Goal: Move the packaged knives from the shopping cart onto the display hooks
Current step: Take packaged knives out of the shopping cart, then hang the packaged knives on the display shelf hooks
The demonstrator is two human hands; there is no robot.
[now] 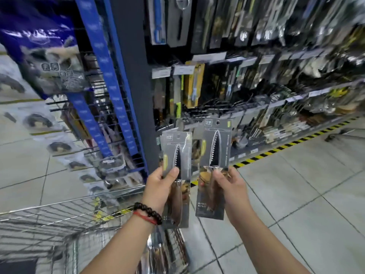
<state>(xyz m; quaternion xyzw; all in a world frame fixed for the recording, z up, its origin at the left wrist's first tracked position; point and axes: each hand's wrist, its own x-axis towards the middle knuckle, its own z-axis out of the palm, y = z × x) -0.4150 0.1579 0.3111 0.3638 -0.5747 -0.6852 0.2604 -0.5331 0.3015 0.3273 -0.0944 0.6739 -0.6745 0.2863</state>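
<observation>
Left hand: I see my left hand [161,184] gripping a packaged knife [176,155] at mid-height, thumb pressed on the front of the card, fingers curled behind it.
Right hand: my right hand [230,186] pinches a second packaged knife [214,153], thumb on the front and fingers wrapped round its right edge.
Knife positions: I hold both packs upright, side by side and just apart, the right one higher, in front of the display hooks [199,107].
Cart: the shopping cart [65,212] sits below my left forearm.
Hard to make out: the hooks and hanging goods are blurred; I cannot read the labels. The lower end of the left pack is hidden behind my wrist with its bead bracelet [148,211].
</observation>
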